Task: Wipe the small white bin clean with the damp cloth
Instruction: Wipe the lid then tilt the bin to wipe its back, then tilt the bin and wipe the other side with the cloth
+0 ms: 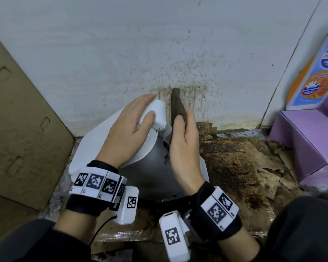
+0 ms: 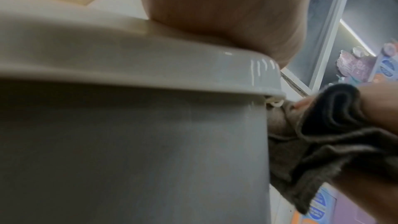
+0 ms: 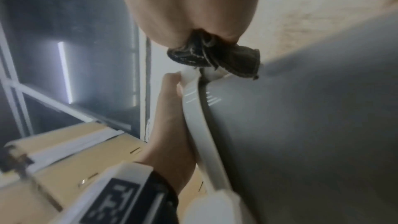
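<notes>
I am looking down at the small white bin (image 1: pixel 95 146), tipped on its side on the dirty floor against the stained wall (image 1: pixel 159 44), its grey body (image 1: pixel 150 173) pointing toward me and the lid end toward the wall.

My left hand (image 1: pixel 125 129) is lying over the lid, fingers fairly straight and spread, thumb and forefinger bracketing the white hinge block (image 1: pixel 159 114); it is steadying, not clenching.

My right hand (image 1: pixel 184 146) is gripping the damp cloth (image 1: pixel 177 106), a dark brownish wad folded on itself, fingers curled round it, and is pressing it into the gap beside the hinge. The left wrist view is showing the folds bunched against the bin's side just under the lid rim.

Handling judgement: the bin is reading as light, hollow plastic, glossy, likely slick once wet, so it is liable to roll or skid under a push. Best hold is at the lid rim and hinge block, bracing against the wipe. The hinge looks thin; I am treating it gently. The cloth is soft and limp, needing a bunched grip.

Cardboard box (image 1: pixel 17 110) to the left, purple carton (image 1: pixel 301 140) to the right.
</notes>
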A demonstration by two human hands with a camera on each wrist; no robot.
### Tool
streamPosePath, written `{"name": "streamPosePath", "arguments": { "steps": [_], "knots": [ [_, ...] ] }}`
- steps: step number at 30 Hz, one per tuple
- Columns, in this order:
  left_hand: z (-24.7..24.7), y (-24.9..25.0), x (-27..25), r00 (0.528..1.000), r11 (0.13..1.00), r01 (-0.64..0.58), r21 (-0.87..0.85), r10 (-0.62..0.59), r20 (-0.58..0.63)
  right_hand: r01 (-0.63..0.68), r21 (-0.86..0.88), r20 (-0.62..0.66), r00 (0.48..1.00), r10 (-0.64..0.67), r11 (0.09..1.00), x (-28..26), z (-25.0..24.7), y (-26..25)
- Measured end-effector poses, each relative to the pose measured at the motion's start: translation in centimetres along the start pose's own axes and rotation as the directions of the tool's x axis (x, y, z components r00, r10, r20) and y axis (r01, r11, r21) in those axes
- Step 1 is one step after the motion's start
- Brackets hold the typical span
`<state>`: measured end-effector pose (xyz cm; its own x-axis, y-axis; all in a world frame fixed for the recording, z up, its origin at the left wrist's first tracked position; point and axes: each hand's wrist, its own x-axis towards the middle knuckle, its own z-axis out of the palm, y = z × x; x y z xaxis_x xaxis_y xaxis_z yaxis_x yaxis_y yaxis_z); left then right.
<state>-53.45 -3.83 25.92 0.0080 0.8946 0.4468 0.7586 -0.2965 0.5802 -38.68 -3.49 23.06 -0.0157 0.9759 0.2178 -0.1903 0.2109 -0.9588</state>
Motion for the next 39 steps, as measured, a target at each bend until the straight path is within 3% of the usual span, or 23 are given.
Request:
{"name": "streamPosePath", "arguments": {
  "steps": [5,8,10,14,19,21,23,24,26,28,30,32,34,37,39],
  "knots": [
    [0.8,0.6,-0.2,0.999,0.999,0.02,-0.034,-0.018,0.039,0.046,-0.098,0.125,0.992,-0.033,0.994,0.6,0.0,-1.2],
    [1.3,0.8,-0.2,0.988,0.982,-0.153,0.115,0.148,0.046,0.073,-0.198,0.164,0.986,-0.04,0.978,1.0,-0.7,-1.5],
    [2.1,1.0,-0.2,0.981,0.971,-0.194,0.139,0.189,0.05,0.09,-0.263,0.161,0.986,-0.048,0.961,1.1,-1.3,-1.6],
    [3.3,3.2,0.4,0.998,0.987,0.066,-0.148,-0.066,0.005,0.104,-0.341,0.14,0.988,-0.059,0.934,1.2,-2.9,-1.7],
    [4.7,5.5,0.9,0.989,0.943,0.045,-0.328,-0.088,-0.117,0.095,-0.397,0.087,0.994,-0.065,0.913,1.5,-6.1,-1.7],
    [4.8,6.4,1.4,0.955,0.836,0.133,-0.532,-0.252,-0.158,0.089,-0.394,0.074,0.995,-0.065,0.915,1.6,-7.5,-1.5],
    [4.8,6.6,2.0,0.878,0.68,0.244,-0.691,-0.457,-0.14,0.086,-0.367,0.072,0.995,-0.063,0.926,1.8,-8.7,-1.4],
    [4.7,6.3,2.1,0.846,0.651,0.292,-0.701,-0.517,-0.128,0.082,-0.361,0.072,0.996,-0.06,0.929,1.9,-9.3,-1.3],
    [4.6,5.4,1.7,0.845,0.729,0.344,-0.592,-0.515,-0.144,0.081,-0.374,0.075,0.996,-0.056,0.924,2.2,-10.6,-1.0],
    [4.3,4.0,0.7,0.897,0.873,0.33,-0.359,-0.408,-0.168,0.082,-0.392,0.077,0.995,-0.057,0.916,2.6,-11.9,-0.8],
    [3.9,2.2,-0.5,0.94,0.953,0.297,-0.062,-0.303,-0.158,0.062,-0.414,0.067,0.997,-0.037,0.908,3.0,-13.1,-0.4],
    [3.2,0.3,-1.5,0.943,0.93,0.321,0.179,-0.297,-0.15,0.044,-0.423,0.052,0.998,-0.024,0.905,3.3,-14.1,0.1],
    [2.6,-0.9,-2.2,0.904,0.853,0.427,0.299,-0.407,-0.129,0.03,-0.417,0.043,0.999,-0.013,0.908,3.7,-15.1,0.6],
    [2.0,-2.3,-3.3,0.817,0.791,0.558,0.251,-0.576,-0.001,0.001,-0.438,0.029,0.999,0.013,0.899,4.2,-16.5,0.9],
    [1.7,-2.8,-4.0,0.782,0.787,0.593,0.171,-0.613,0.114,-0.03,-0.443,0.004,0.999,0.035,0.896,4.9,-17.3,0.8]
  ]
}}
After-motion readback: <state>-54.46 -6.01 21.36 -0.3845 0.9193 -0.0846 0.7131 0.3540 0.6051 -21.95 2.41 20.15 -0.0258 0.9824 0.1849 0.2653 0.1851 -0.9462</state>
